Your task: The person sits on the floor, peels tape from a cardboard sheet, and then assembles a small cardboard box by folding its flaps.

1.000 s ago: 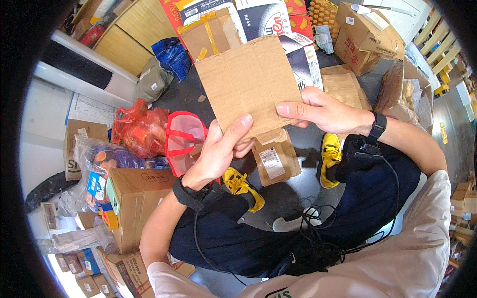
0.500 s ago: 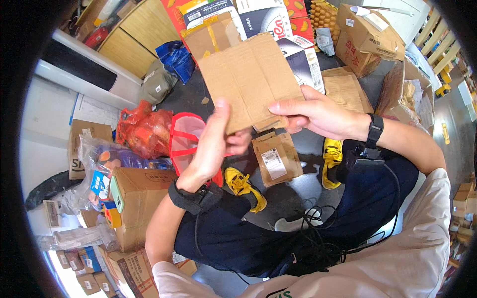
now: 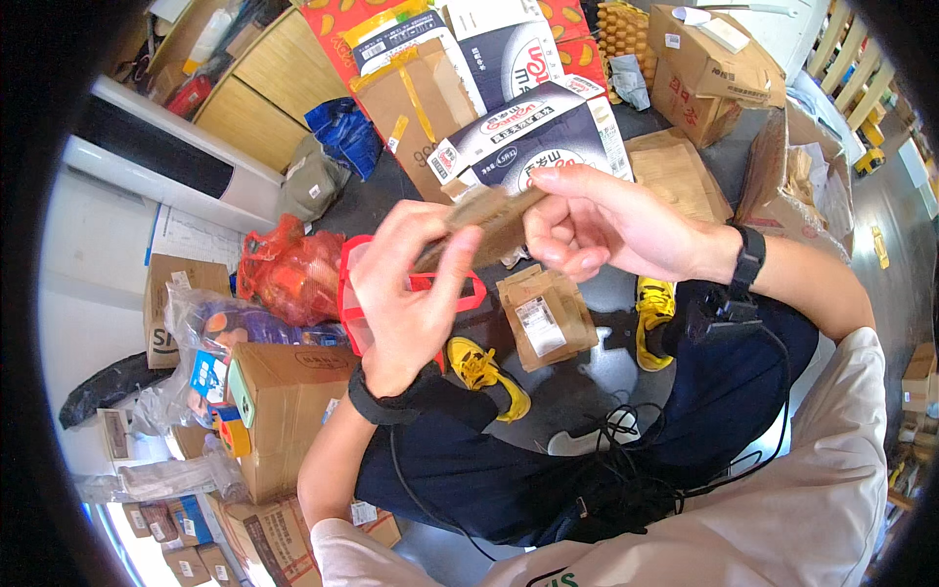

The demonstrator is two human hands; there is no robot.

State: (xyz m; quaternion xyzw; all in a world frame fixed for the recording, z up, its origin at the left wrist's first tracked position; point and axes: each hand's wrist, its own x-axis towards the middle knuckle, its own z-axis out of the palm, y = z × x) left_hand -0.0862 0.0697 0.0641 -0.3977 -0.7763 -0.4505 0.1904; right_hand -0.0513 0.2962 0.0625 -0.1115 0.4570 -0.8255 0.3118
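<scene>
A flat brown piece of cardboard (image 3: 494,223) is held up before me, tilted so that it shows nearly edge-on and a little blurred. My left hand (image 3: 406,284) is closed on its left end, between thumb and fingers. At the other end my right hand (image 3: 611,220) grips it with curled fingers, the thumb on top. Beneath, on the dark floor between my yellow shoes, lies a stack of flattened cardboard with a white label (image 3: 540,326). A red-rimmed mesh item (image 3: 354,293) sits behind my left hand, partly covered by it.
Printed white and dark-blue cartons (image 3: 533,127) stand ahead. Flattened cardboard (image 3: 680,174) and an open box (image 3: 797,186) are at right. To the left are a red net bag (image 3: 290,274), a brown carton (image 3: 293,416) and a blue bag (image 3: 342,137). Black cables (image 3: 621,450) hang over my lap.
The cardboard has turned from facing me broadside to nearly edge-on and dropped lower, uncovering the printed cartons behind it. Both hands have shifted their hold.
</scene>
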